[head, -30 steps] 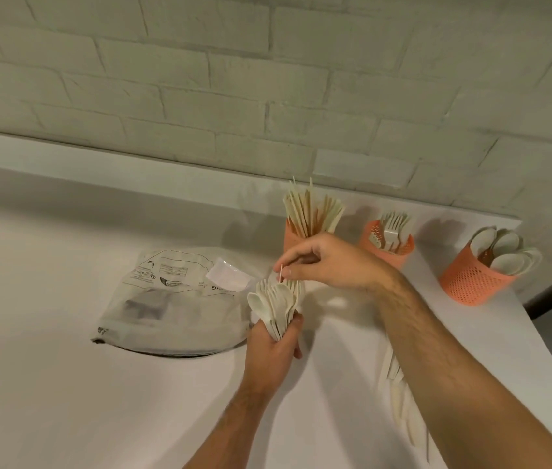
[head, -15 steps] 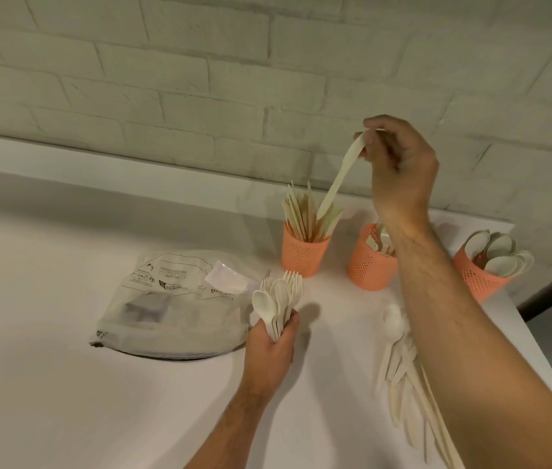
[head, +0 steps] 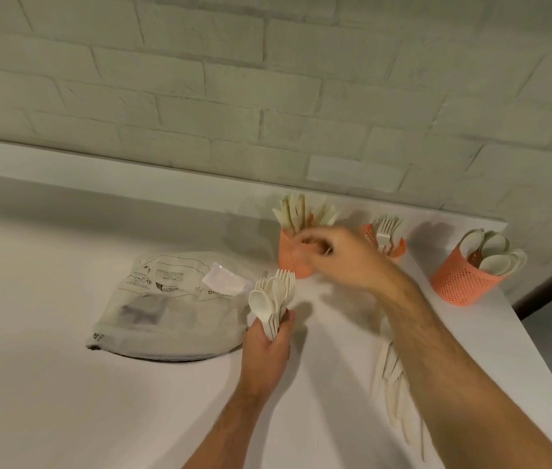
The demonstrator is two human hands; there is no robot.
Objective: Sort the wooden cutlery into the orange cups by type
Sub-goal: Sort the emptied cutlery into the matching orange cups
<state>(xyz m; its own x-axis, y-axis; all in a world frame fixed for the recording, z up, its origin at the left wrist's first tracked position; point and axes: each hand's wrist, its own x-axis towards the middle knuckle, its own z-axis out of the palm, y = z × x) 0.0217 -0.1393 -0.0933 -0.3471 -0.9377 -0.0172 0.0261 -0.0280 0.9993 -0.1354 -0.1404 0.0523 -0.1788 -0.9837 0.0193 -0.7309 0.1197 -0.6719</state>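
Three orange mesh cups stand along the wall: a left cup (head: 289,258) with knives, a middle cup (head: 399,246) with forks, and a right cup (head: 460,283) with spoons. My left hand (head: 267,343) grips a fanned bundle of pale spoons and forks (head: 273,297) upright, just in front of the knife cup. My right hand (head: 340,257) hovers low in front of the knife cup, a little above and right of the bundle. Its fingers are loosely spread and blurred, and I see nothing held in them. Loose cutlery (head: 392,384) lies on the table, partly hidden under my right forearm.
A crumpled printed plastic bag (head: 166,308) lies flat to the left of my left hand. The white table (head: 47,367) ends at an edge just right of the spoon cup. A painted brick wall with a ledge runs behind the cups.
My right hand pulled a knife from the bundle, raised it over the knife cup, and has now come down empty in front of that cup. The left hand stayed put.
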